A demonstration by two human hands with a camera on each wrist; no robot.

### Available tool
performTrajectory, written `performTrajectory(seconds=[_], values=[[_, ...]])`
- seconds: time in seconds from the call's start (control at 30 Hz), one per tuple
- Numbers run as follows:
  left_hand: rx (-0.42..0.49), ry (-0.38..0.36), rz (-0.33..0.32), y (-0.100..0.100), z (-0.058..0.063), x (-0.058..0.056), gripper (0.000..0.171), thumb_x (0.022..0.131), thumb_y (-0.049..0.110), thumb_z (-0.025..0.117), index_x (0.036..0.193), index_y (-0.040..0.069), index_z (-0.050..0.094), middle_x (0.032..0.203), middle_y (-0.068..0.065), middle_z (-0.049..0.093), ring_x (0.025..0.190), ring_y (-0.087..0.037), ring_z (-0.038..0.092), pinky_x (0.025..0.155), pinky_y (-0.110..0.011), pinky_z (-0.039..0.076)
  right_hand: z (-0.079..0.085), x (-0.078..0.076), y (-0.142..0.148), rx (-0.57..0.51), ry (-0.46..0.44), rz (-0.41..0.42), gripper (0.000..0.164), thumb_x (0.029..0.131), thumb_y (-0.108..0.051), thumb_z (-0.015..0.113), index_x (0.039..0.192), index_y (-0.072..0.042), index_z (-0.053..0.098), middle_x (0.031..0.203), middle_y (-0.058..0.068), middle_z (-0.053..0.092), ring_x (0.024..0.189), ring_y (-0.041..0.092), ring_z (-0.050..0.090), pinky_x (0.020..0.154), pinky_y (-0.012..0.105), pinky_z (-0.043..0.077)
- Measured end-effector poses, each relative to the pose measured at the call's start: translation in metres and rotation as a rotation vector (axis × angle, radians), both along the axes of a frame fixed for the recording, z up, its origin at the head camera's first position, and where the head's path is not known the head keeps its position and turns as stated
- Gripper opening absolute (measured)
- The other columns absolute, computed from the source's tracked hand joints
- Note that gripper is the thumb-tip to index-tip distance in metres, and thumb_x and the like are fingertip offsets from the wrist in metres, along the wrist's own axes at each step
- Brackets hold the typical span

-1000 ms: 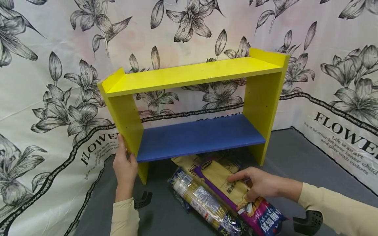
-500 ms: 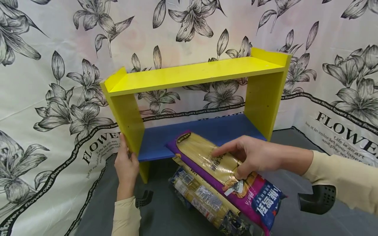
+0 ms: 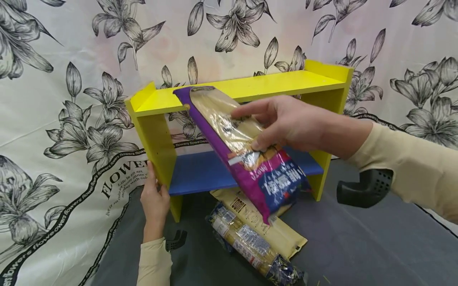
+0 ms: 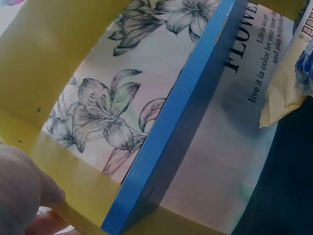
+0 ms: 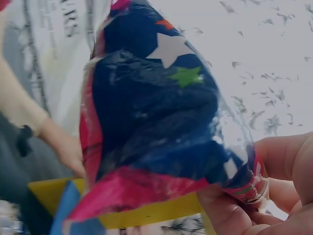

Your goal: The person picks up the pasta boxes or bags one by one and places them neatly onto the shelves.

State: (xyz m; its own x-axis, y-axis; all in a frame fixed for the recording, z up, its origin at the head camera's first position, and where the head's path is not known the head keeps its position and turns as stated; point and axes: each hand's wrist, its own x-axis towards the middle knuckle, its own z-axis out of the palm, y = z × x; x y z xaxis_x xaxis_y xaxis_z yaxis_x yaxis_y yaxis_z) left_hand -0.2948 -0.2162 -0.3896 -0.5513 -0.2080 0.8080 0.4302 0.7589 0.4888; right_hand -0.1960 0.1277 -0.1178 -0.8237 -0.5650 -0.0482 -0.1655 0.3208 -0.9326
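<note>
My right hand (image 3: 293, 123) grips a purple-and-gold bag of pasta (image 3: 218, 119) by its side, thumb on the near face. Tilted, the bag hangs in front of the yellow-and-blue shelf unit (image 3: 152, 149), its upper end overlapping the yellow top board. In the right wrist view the dark-blue, star-printed end of the pasta bag (image 5: 142, 117) fills the middle. My left hand (image 3: 155, 202) holds the front edge of the unit's left side panel. In the left wrist view, the thumb (image 4: 24, 191) lies against the panel near the blue board (image 4: 161, 132).
Below the blue board, a clear pack of long pasta (image 3: 247, 244) lies on the grey cloth (image 3: 358, 234). A cream-coloured packet (image 3: 282, 234) lies beside it. Flower-printed fabric (image 3: 229, 35) hangs behind the unit.
My right hand has lifted the purple pasta bag off the other packs, up and to the left, in front of the shelf unit. The left hand keeps its hold on the side panel.
</note>
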Motion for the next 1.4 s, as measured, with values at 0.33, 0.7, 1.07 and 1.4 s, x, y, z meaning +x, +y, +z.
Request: performTrajectory(seconds=[0.33, 0.7, 1.07, 1.4], values=[[0.011, 0.008, 0.022, 0.000, -0.001, -0.001, 0.079, 0.089, -0.012, 0.053, 0.161, 0.009, 0.031, 0.133, -0.032, 0.062, 0.090, -0.049, 0.068, 0.066, -0.058, 0.051, 0.046, -0.040, -0.047, -0.123, -0.069, -0.190, 0.067, 0.100, 0.007, 0.051, 0.157, -0.026, 0.043, 0.160, 0.007, 0.033, 0.132, 0.030, 0.050, 0.108, 0.039, 0.051], [0.018, -0.011, 0.017, 0.002, 0.000, -0.002, 0.078, 0.089, -0.013, 0.055, 0.160, 0.010, 0.033, 0.125, -0.032, 0.065, 0.084, -0.046, 0.068, 0.060, -0.049, 0.045, 0.051, -0.100, -0.085, -0.361, -0.221, -0.316, 0.072, 0.096, 0.016, 0.048, 0.159, -0.017, 0.036, 0.165, 0.000, 0.031, 0.135, 0.020, 0.046, 0.109, 0.029, 0.048], [-0.017, 0.045, 0.017, 0.002, -0.002, -0.007, 0.083, 0.087, -0.014, 0.053, 0.162, 0.015, 0.030, 0.117, -0.032, 0.067, 0.083, -0.046, 0.066, 0.063, -0.055, 0.049, 0.047, -0.125, -0.091, -0.438, -0.352, -0.409, 0.078, 0.096, 0.018, 0.048, 0.160, -0.024, 0.035, 0.160, 0.006, 0.037, 0.138, 0.024, 0.050, 0.110, 0.029, 0.049], [-0.001, 0.039, 0.015, 0.000, 0.000, -0.003, 0.081, 0.087, -0.014, 0.052, 0.161, 0.012, 0.032, 0.126, -0.031, 0.066, 0.084, -0.045, 0.066, 0.064, -0.054, 0.048, 0.049, -0.132, -0.105, -0.462, -0.391, -0.438, 0.066, 0.099, 0.010, 0.051, 0.156, -0.023, 0.042, 0.155, 0.005, 0.042, 0.135, 0.024, 0.054, 0.109, 0.033, 0.051]])
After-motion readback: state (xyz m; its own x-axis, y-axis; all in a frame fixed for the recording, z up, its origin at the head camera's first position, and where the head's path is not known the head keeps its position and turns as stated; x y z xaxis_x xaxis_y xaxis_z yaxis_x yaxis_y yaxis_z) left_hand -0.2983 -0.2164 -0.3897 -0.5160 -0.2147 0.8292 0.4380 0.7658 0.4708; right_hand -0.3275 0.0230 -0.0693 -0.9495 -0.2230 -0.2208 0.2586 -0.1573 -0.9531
